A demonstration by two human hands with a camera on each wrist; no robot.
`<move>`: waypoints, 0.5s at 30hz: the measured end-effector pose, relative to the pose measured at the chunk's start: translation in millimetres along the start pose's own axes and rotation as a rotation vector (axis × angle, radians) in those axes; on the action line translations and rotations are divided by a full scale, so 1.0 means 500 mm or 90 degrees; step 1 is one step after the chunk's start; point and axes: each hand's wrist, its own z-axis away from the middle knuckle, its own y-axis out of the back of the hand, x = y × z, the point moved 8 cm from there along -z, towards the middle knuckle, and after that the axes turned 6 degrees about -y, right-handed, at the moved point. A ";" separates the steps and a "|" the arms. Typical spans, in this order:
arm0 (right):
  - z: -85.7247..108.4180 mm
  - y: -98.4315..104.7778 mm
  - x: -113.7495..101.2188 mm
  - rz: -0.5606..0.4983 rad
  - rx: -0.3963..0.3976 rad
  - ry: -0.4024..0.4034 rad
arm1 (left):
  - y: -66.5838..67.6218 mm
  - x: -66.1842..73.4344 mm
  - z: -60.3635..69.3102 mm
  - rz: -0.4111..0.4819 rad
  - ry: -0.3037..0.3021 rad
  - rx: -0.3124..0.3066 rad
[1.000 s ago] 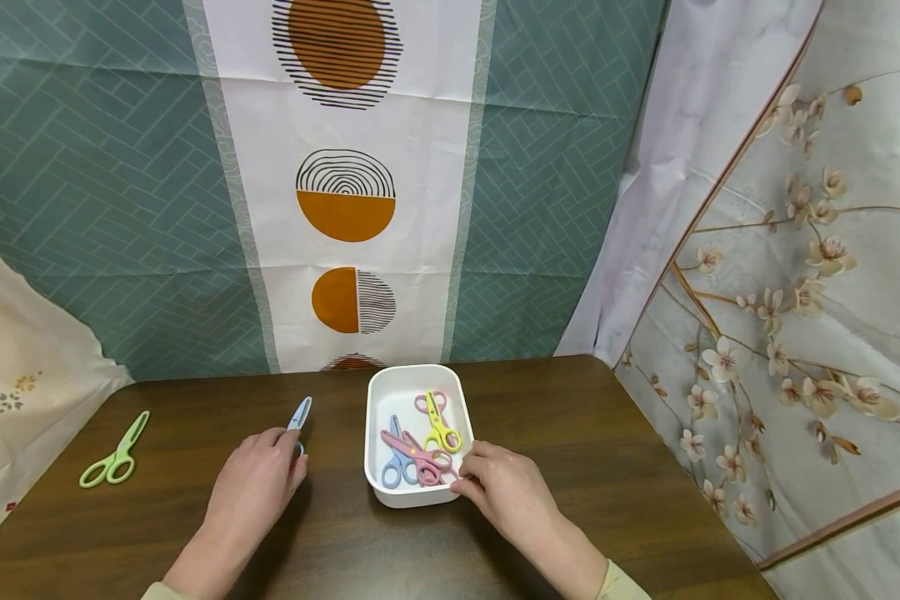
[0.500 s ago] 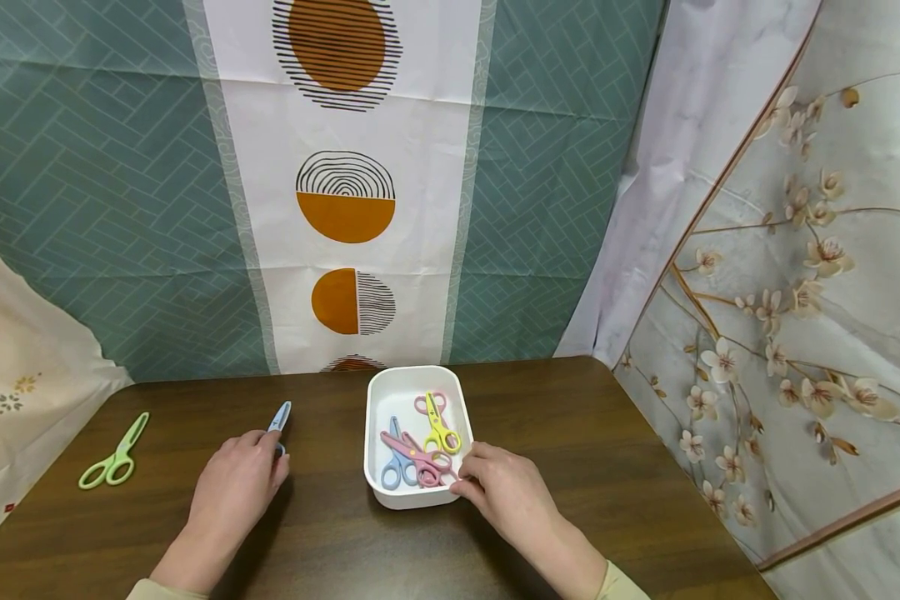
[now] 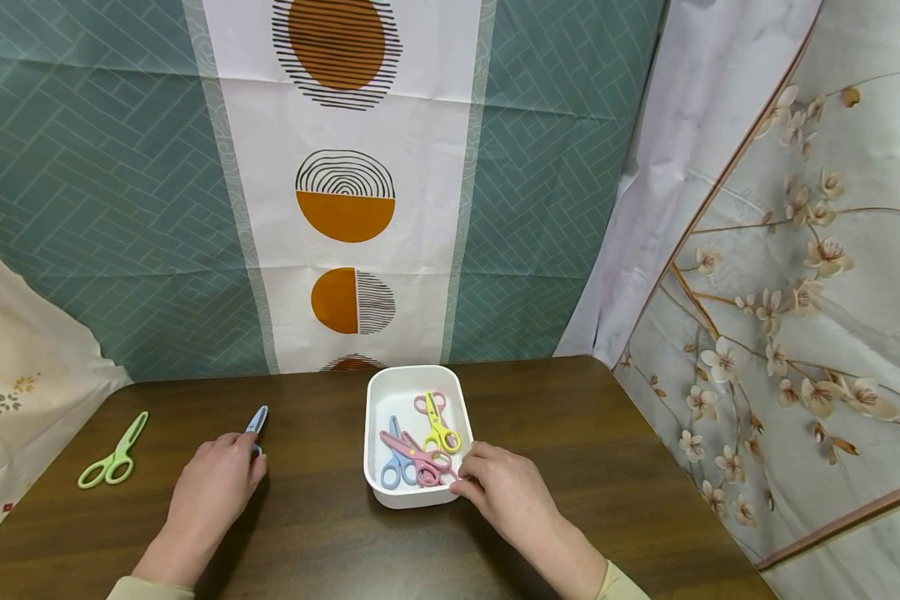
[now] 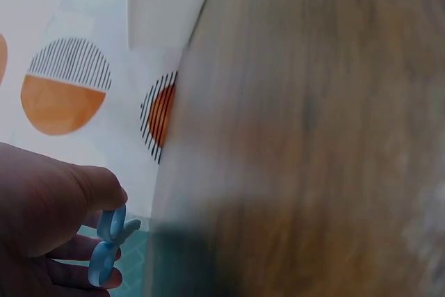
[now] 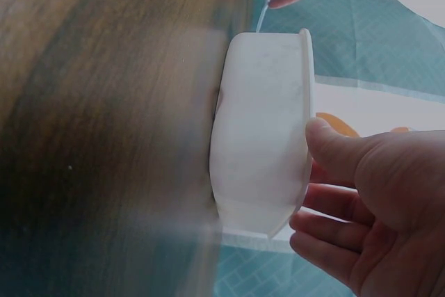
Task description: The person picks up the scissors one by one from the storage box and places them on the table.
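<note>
My left hand [image 3: 213,483] grips a pair of blue scissors [image 3: 257,421] by the handles, blades pointing away from me. In the left wrist view the thumb presses on the blue handle loops [image 4: 103,262]. My right hand [image 3: 506,487] pinches the near right corner of a white bin [image 3: 412,498], thumb on the rim in the right wrist view. Inside the bin lie yellow scissors [image 3: 441,432], pink scissors [image 3: 412,450] and blue scissors [image 3: 392,475], partly overlapping. Another pink pair [image 3: 438,400] is mostly covered by the yellow one.
Green scissors [image 3: 112,460] lie on the brown wooden table [image 3: 330,533] at the far left. A patterned curtain [image 3: 555,208] hangs behind the table's back edge. Floral cloth [image 3: 810,333] borders the right side.
My left hand has moved left, carrying the blue scissors away from the bin. The right hand and the bin have stayed in place.
</note>
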 end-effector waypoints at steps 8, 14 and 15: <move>0.000 0.001 -0.001 0.000 0.005 0.004 | -0.009 -0.037 0.005 0.010 0.033 -0.050; 0.000 0.001 -0.003 0.002 0.009 0.008 | -0.009 -0.055 0.005 0.011 0.040 -0.067; 0.000 0.002 -0.003 0.002 0.009 0.008 | -0.009 -0.058 0.005 0.012 0.042 -0.071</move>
